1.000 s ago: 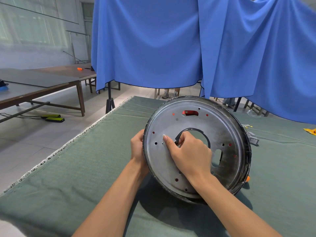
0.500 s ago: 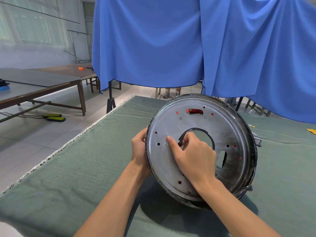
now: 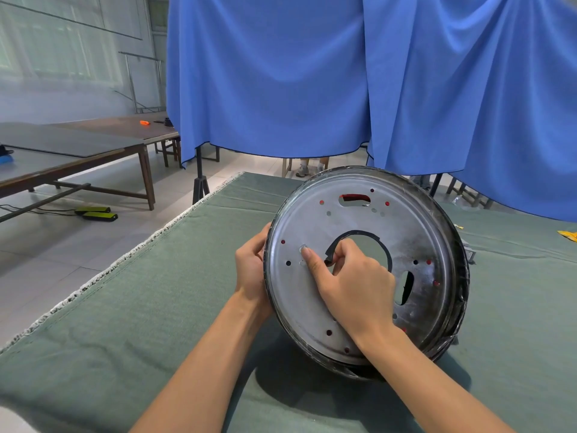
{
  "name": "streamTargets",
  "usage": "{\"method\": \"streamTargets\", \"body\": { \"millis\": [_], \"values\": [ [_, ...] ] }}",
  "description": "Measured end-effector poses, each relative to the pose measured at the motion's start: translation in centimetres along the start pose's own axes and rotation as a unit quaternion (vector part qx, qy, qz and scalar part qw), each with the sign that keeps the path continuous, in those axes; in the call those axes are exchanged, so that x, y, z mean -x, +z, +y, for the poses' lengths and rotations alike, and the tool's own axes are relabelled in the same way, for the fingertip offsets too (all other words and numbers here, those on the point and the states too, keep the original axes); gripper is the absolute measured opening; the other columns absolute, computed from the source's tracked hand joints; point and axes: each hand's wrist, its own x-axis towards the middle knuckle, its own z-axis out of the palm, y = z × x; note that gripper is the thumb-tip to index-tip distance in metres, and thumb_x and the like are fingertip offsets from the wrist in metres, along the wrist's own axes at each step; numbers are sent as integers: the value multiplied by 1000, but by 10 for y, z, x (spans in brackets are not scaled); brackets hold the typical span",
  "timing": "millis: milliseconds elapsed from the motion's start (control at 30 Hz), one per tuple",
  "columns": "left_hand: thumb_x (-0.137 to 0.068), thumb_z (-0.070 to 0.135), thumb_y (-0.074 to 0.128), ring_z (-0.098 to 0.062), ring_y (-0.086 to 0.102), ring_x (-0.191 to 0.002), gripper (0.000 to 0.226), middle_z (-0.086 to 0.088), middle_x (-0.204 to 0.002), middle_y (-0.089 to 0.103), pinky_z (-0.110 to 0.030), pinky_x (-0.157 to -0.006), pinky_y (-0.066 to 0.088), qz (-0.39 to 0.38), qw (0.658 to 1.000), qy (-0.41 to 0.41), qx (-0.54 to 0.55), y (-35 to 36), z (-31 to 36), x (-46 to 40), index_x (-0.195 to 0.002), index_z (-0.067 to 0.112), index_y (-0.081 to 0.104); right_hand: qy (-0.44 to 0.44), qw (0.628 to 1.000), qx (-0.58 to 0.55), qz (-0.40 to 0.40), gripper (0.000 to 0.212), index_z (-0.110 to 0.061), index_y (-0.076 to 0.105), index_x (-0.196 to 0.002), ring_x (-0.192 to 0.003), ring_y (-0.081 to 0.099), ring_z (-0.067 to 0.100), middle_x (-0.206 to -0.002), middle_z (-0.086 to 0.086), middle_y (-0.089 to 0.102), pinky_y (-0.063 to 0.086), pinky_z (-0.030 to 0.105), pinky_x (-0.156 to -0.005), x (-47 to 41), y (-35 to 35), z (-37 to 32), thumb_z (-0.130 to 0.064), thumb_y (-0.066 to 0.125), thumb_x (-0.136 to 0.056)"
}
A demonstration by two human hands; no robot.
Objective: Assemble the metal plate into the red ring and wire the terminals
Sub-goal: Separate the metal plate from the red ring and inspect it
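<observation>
A person tilts the metal plate [image 3: 359, 260] on edge above the green table [image 3: 140, 307]; left hand [image 3: 249, 270] grips its rim, right hand [image 3: 349, 282] fingers hook the centre hole. Stiff, likely sharp-edged: the rim looks safest.

The round metal plate [image 3: 406, 232], dotted with holes, stands tilted on edge near the table's [image 3: 140, 307] middle, red showing through.

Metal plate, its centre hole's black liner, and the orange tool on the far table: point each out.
metal plate [image 3: 415, 232], head view, bare upper right face.
black liner [image 3: 359, 233], head view, top arc.
orange tool [image 3: 144, 122], head view, its body.
</observation>
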Motion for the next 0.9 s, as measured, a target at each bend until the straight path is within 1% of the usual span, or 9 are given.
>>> {"method": "streamTargets", "body": {
  "millis": [67, 133, 167, 233, 300, 367, 500, 733, 900],
  "values": [
    [-91, 22, 36, -17, 66, -57, 47, -5, -63, 68, -22, -52, 53, 1, 1000, -8, 4, -1, -1, -1, -59, 16, 70, 5, 1000, 3, -3, 51, -23, 42, -67, -46, 49, 14, -48, -10, 47, 33, 23, -45, 0, 0, 0, -71, 37, -81],
    [-94, 23, 34, -18, 66, -59, 49, -6, -66, 68, -23, -54, 53, 3, 1000, -16, 7, -3, -2, -2, -63, 14, 71, 9, 1000, 2, -4, 50, -23, 42, -68, -47, 50, 15, -48, -9, 47, 34, 25, -46, -1, 1, 0, -71, 40, -81],
    [-94, 24, 35, -19, 67, -62, 46, -8, -69, 69, -24, -56, 54, 4, 1000, -18, 6, -4, -2, -2, -68, 12, 71, 11, 1000, 1, -3, 50, -23, 42, -68, -47, 50, 14, -48, -10, 47, 34, 24, -45, -1, 1, 0, -71, 40, -81],
    [-90, 26, 39, -23, 67, -71, 34, -11, -79, 69, -28, -61, 55, 7, 1000, -19, -7, -4, -2, -3, -86, 7, 68, 14, 1000, -3, -1, 51, -23, 43, -67, -47, 49, 12, -49, -11, 46, 34, 23, -45, -2, 0, 0, -72, 37, -80],
    [-82, 28, 47, -25, 67, -76, 32, -13, -84, 69, -31, -63, 55, 10, 1000, -16, -13, -4, -1, -4, -96, 5, 63, 19, 1000, -5, -3, 53, -23, 44, -67, -48, 49, 12, -49, -12, 46, 38, 25, -46, -3, 0, 1, -73, 34, -79],
    [-76, 30, 50, -25, 66, -76, 34, -12, -84, 68, -32, -63, 55, 12, 1000, -18, -17, -4, -2, -3, -95, 5, 62, 19, 1000, -7, -2, 53, -22, 45, -67, -47, 49, 10, -49, -12, 46, 41, 26, -46, -3, 1, 1, -73, 34, -79],
    [-75, 28, 49, -22, 66, -67, 26, -9, -74, 67, -28, -58, 54, 11, 1000, -18, -12, -2, -1, -2, -81, 8, 64, 14, 1000, 0, -5, 51, -23, 44, -67, -47, 49, 11, -48, -13, 44, 43, 28, -46, -3, 1, 2, -72, 38, -80],
    [-73, 27, 49, -21, 64, -59, 22, -8, -67, 66, -25, -53, 53, 7, 1000, -20, 3, 1, 0, -1, -79, 7, 58, 13, 1000, 11, -10, 52, -22, 45, -68, -47, 50, 14, -48, -11, 45, 46, 31, -48, 0, 0, 3, -71, 40, -81],
    [-72, 27, 49, -21, 64, -58, 24, -9, -66, 65, -24, -52, 52, 4, 1000, -19, 8, -1, 0, -1, -83, 5, 55, 12, 1000, 13, -11, 52, -21, 46, -68, -47, 50, 14, -48, -11, 46, 45, 29, -47, 1, 1, 2, -71, 40, -81]
  ]
}}
